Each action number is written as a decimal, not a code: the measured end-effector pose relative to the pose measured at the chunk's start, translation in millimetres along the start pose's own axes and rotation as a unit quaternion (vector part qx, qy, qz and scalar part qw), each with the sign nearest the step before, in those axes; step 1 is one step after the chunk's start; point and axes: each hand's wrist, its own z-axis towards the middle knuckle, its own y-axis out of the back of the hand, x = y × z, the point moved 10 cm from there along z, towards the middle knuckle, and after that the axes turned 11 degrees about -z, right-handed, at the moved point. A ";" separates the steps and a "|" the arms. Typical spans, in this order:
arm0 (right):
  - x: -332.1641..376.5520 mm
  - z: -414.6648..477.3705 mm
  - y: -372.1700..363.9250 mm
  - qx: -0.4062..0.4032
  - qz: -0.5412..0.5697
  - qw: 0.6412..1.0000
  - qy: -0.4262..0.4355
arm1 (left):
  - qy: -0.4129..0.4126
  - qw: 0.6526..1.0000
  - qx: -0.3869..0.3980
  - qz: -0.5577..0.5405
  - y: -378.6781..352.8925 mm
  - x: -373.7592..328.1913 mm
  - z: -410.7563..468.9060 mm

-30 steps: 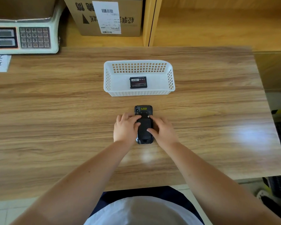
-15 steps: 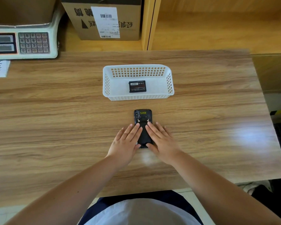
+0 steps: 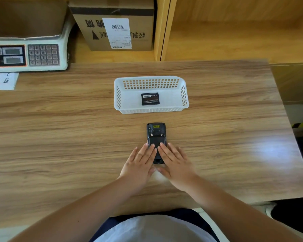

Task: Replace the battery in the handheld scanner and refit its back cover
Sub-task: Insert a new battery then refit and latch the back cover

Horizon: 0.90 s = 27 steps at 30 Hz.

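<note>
The black handheld scanner lies face down in the middle of the wooden table, its back cover in place. My left hand lies flat with straight fingers, its fingertips on the lower left of the scanner's back. My right hand mirrors it, flat, fingertips on the lower right of the back. Both hands cover the scanner's lower sides. A black battery lies alone in the white plastic basket just beyond the scanner.
A weighing scale stands at the back left with a paper note in front of it. A cardboard box sits behind the table on a wooden shelf. The table's right edge drops to the floor.
My fingers were curled round the scanner's sides a second ago; both hands have since flattened out and slid toward me, leaving fingertips resting on the lower back cover.
</note>
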 end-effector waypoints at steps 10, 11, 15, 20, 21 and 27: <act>-5.5 -7.7 -9.3 -0.061 0.043 0.997 0.037 | -0.015 0.999 -0.006 -0.049 -22.4 3.6 3.3; -6.9 -6.7 -7.0 -0.063 0.049 0.996 0.033 | -0.019 0.999 -0.006 -0.045 -22.3 2.6 4.3; -8.9 -3.7 1.7 -0.085 0.068 0.994 0.022 | -0.040 0.999 -0.002 0.008 -14.0 -7.5 6.2; -13.5 0.9 27.7 -0.175 0.116 0.978 0.015 | -0.056 0.991 -0.063 -0.103 13.7 -1.6 6.2; -18.9 4.3 36.1 -0.199 0.155 0.968 0.004 | -0.059 0.981 -0.109 -0.148 29.7 2.6 7.2; -62.8 44.3 53.4 -0.195 0.296 0.927 -0.126 | 0.094 0.914 -0.219 -0.328 73.1 58.9 35.4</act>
